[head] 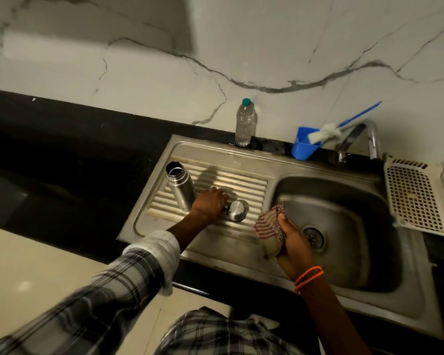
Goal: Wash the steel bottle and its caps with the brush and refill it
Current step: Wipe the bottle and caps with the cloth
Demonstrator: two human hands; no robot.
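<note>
The steel bottle (pixel 179 185) stands uncapped, brushed and cylindrical, on the ribbed drainboard (pixel 246 183); the left hand (pixel 210 204) curls beside a domed steel cap (pixel 237 210), grip unclear; the right hand (pixel 294 242) clutches a striped cloth (pixel 268 230).

Left hand (pixel 210 204) reaches forward, knuckles up, fingers curled down; right hand (pixel 292 242) is clenched, held nearer the body.

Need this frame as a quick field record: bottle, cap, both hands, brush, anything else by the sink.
steel bottle: upright, uncapped, on the ribbed drainboard
steel cap: on drainboard, right of bottle
left hand: at the cap, fingers curled; grip unclear
right hand: holds striped cloth at the basin's left edge
brush: in blue cup behind sink, untouched
plastic bottle: capped, at the wall
tap: no water visible
</note>
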